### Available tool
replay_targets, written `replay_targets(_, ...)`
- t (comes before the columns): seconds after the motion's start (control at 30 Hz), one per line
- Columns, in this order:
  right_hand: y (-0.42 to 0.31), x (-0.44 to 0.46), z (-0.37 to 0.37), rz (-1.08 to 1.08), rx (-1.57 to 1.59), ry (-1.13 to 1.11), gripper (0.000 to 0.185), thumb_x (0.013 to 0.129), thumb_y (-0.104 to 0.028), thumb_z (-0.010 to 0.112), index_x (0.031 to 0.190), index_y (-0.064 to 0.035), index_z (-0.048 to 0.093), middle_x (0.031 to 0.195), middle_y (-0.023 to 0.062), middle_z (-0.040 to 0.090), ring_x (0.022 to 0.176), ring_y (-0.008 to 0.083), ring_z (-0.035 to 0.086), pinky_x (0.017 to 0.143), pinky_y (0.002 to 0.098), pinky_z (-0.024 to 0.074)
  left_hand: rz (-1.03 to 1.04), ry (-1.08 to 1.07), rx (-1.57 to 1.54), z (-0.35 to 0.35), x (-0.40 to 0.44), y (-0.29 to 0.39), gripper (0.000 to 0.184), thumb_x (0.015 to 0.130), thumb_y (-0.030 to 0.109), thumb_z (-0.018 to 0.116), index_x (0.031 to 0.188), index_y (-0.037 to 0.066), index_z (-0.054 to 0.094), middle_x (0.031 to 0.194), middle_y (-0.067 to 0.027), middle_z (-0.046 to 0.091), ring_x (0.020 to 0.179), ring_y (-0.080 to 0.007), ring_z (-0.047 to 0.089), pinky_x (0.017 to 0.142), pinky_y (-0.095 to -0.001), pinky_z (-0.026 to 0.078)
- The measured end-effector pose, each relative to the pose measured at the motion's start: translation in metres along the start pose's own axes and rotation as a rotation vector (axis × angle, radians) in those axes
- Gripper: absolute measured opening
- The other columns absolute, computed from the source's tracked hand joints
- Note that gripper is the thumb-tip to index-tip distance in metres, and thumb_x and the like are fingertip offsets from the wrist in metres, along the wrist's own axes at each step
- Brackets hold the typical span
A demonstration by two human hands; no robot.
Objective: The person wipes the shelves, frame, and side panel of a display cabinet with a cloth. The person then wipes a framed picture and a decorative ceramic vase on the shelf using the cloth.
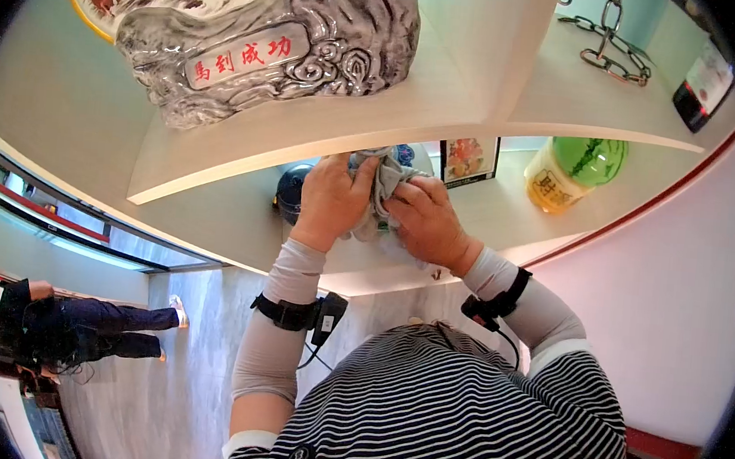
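Observation:
A crumpled grey cloth is bunched between my two hands over the lower shelf. My left hand grips its left side with bent fingers. From the right, my right hand pinches the cloth, fingers curled into it. Just behind the cloth a blue-patterned piece shows in part; whether my hands also hold it cannot be made out. Close to the left of my left hand is a dark blue rounded object, partly covered by the hand and the shelf above.
The upper shelf's curved edge overhangs my hands, bearing a grey ornament with red characters. Right of my hands stand a framed picture and a green-and-yellow bottle. A metal chain lies above. Another person is at far left.

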State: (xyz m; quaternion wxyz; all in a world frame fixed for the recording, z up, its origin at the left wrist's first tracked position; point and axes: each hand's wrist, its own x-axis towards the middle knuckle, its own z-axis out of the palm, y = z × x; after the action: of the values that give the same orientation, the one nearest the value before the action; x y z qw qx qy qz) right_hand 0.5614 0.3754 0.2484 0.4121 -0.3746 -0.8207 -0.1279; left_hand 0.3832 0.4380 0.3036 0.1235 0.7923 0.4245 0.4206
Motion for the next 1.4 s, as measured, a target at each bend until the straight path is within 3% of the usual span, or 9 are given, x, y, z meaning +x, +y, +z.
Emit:
replay_targets(0.27, 0.021, 0.023, 0.000, 0.236, 0.100, 0.069, 0.035, 0.074, -0.004, 0.061, 0.109, -0.0026, 0.062, 0.114, 0.0162, 0.057, 0.107, 0.0378, 0.050, 0.094, 0.0459, 0.0408, 0.030, -0.008, -0.053, 0.000, 0.001, -0.004, 0.032, 0.090, 0.026, 0.060, 0.111, 0.002, 0.060, 0.096, -0.0259, 0.065, 0.092, -0.0444, 0.061, 0.079, -0.0494, 0.048)
replay_targets(0.37, 0.059, 0.042, -0.006, 0.563, 0.268, -0.108, 0.024, 0.088, -0.010, 0.056, 0.109, 0.0008, 0.061, 0.106, 0.0224, 0.063, 0.095, 0.0412, 0.058, 0.088, 0.0462, 0.0454, 0.015, -0.019, -0.017, 0.000, 0.002, -0.003, 0.034, 0.090, 0.026, 0.060, 0.113, 0.002, 0.060, 0.099, -0.0261, 0.065, 0.092, -0.0441, 0.061, 0.079, -0.0490, 0.048)
replay_targets(0.57, 0.117, 0.023, 0.040, 0.137, -0.106, -0.087, 0.023, 0.092, -0.014, 0.054, 0.107, 0.0023, 0.060, 0.104, 0.0231, 0.062, 0.092, 0.0418, 0.058, 0.083, 0.0508, 0.0464, -0.013, -0.101, 0.032, -0.005, 0.003, -0.003, 0.042, 0.091, 0.024, 0.059, 0.125, 0.001, 0.055, 0.108, -0.0242, 0.065, 0.101, -0.0432, 0.061, 0.085, -0.0445, 0.049)
replay_targets(0.7, 0.080, 0.006, 0.034, 0.180, -0.147, 0.045, 0.024, 0.092, -0.013, 0.054, 0.109, 0.0031, 0.058, 0.106, 0.0236, 0.059, 0.092, 0.0417, 0.055, 0.084, 0.0476, 0.0463, -0.024, -0.053, -0.010, -0.006, 0.003, -0.001, 0.032, 0.090, 0.026, 0.060, 0.111, 0.002, 0.060, 0.100, -0.0232, 0.066, 0.092, -0.0431, 0.062, 0.079, -0.0487, 0.049)
replay_targets(0.8, 0.038, -0.001, 0.022, 0.439, 0.105, 0.199, 0.028, 0.089, -0.012, 0.057, 0.112, 0.0028, 0.056, 0.112, 0.0227, 0.054, 0.096, 0.0415, 0.051, 0.089, 0.0471, 0.0435, -0.013, -0.084, -0.016, -0.009, 0.006, -0.002, 0.031, 0.090, 0.027, 0.060, 0.109, 0.002, 0.060, 0.098, -0.0229, 0.066, 0.090, -0.0431, 0.062, 0.078, -0.0495, 0.049)
replay_targets(1.0, -0.014, -0.019, 0.022, 0.130, -0.153, 0.070, 0.036, 0.076, -0.018, 0.066, 0.111, -0.0106, 0.063, 0.122, 0.0139, 0.052, 0.113, 0.0344, 0.048, 0.094, 0.0471, 0.0388, -0.036, -0.288, -0.039, -0.025, 0.019, -0.011, 0.036, 0.090, 0.032, 0.060, 0.110, 0.001, 0.060, 0.098, -0.0233, 0.067, 0.092, -0.0438, 0.062, 0.080, -0.0487, 0.049)
replay_targets(1.1, -0.027, -0.010, 0.023, 0.018, -0.197, -0.025, 0.037, 0.074, -0.014, 0.066, 0.110, -0.0104, 0.063, 0.120, 0.0116, 0.054, 0.114, 0.0329, 0.047, 0.096, 0.0469, 0.0388, 0.046, -0.336, -0.037, -0.028, 0.025, -0.019, 0.042, 0.092, 0.027, 0.061, 0.127, 0.005, 0.053, 0.108, -0.0228, 0.067, 0.097, -0.0402, 0.065, 0.082, -0.0452, 0.051)
replay_targets(1.17, -0.031, 0.000, 0.025, -0.079, -0.207, -0.064, 0.035, 0.075, -0.016, 0.065, 0.110, -0.0118, 0.064, 0.119, 0.0087, 0.055, 0.114, 0.0301, 0.047, 0.096, 0.0455, 0.0393, 0.193, -0.315, -0.042, -0.029, 0.030, -0.019, 0.047, 0.091, 0.030, 0.063, 0.129, 0.005, 0.052, 0.110, -0.0229, 0.066, 0.097, -0.0387, 0.066, 0.084, -0.0449, 0.050)
replay_targets(1.4, -0.052, 0.019, 0.058, -0.449, -0.444, -0.440, 0.037, 0.082, -0.026, 0.055, 0.115, -0.0098, 0.062, 0.119, 0.0063, 0.059, 0.122, 0.0268, 0.046, 0.106, 0.0430, 0.0350, 0.119, -0.346, 0.196, -0.030, 0.040, 0.010, 0.060, 0.088, 0.045, 0.063, 0.129, 0.003, 0.053, 0.115, -0.0216, 0.064, 0.105, -0.0371, 0.062, 0.089, -0.0464, 0.047)
